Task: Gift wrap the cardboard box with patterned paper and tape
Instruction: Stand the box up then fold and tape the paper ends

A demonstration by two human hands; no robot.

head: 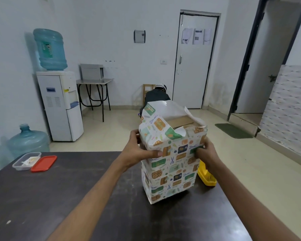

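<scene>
Foremost, dark scuffed table across the lower frame. Beyond its far left corner, against the wall, white water dispenser topped with an upturned blue bottle. Upright on the table's right half, tall cardboard box, sleeved in patterned paper, top end open, loose paper edges standing above bare cardboard. On the floor beside the dispenser, spare water bottle. Left hand wrapped round the sleeve's upper left corner, thumb flat on the front face, fingers curled round the side. Right hand at the upper right edge, fingers curled tight, pinching paper there. Just beside the box, under the right wrist, yellow plastic object, kind unclear. Near the table's far left corner, clear food container, red lid lying against it.
</scene>
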